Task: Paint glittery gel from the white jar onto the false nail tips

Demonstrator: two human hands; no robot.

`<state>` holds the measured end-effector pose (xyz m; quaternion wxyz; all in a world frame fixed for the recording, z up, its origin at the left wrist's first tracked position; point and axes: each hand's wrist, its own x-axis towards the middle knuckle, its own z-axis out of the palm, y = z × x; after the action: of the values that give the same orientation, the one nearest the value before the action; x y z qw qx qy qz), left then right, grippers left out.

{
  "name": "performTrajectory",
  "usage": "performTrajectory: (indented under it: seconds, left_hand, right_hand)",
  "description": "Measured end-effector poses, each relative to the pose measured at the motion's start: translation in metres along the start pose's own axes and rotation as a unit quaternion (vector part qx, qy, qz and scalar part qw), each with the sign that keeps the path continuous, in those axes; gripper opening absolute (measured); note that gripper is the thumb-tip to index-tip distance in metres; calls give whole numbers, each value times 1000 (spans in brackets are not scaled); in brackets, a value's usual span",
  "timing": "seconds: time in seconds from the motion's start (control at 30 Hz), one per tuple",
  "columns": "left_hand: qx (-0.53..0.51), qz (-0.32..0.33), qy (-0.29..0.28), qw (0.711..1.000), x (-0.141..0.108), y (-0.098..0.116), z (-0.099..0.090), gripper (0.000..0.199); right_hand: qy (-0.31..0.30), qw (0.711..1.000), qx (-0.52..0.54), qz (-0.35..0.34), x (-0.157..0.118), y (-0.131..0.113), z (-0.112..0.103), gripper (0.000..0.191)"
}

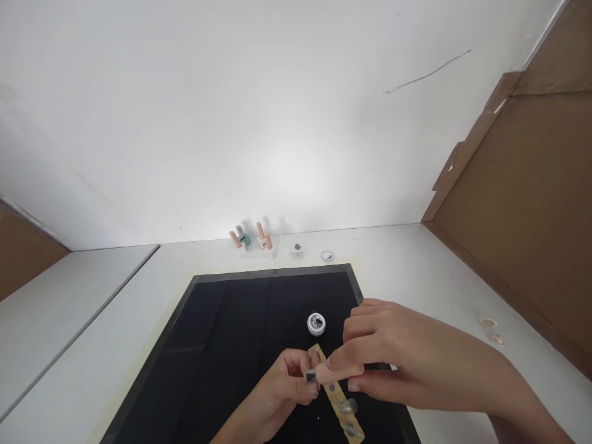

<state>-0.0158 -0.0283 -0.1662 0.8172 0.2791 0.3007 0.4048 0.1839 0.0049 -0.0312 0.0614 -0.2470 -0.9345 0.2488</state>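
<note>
Near the front middle, my left hand [287,390] pinches a small greyish piece [310,375] between thumb and forefinger. My right hand [386,354] holds a pink bottle cap [340,372] sideways, its left end meeting the greyish piece. Below both hands a yellowish strip [336,398] lies slanted on the black mat [222,345], with shiny greyish pieces on it. The strip's upper part is partly covered by my fingers. Just beyond the hands, an open white jar [316,324] with silvery contents stands on the mat.
Small bottles with pink caps [261,231] and one with a grey cap [240,232] stand at the back. Beside them are a small clear container [297,250] and a round white lid [327,255]. Two small rings [488,322] lie at the right, near a brown cardboard wall [522,216].
</note>
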Motion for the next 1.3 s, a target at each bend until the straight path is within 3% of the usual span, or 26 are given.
performTrajectory:
  seconds: [0.63,0.8,0.9,1.3]
  left_hand:
    - [-3,-1,-5,1000,0,-4,-8,23]
    - [-6,-1,14,1000,0,-3,-5,25]
    - [7,-4,7,1000,0,-1,-2,25]
    - [11,-4,-5,1000,0,0,-2,27]
  right_hand:
    - [53,998,23,-13,-4,0,-1,22]
    - [41,999,8,-24,-1,-1,2,24]
    - [30,999,8,-21,1,-1,4,17]
    - [36,999,-6,3,-1,0,3,18]
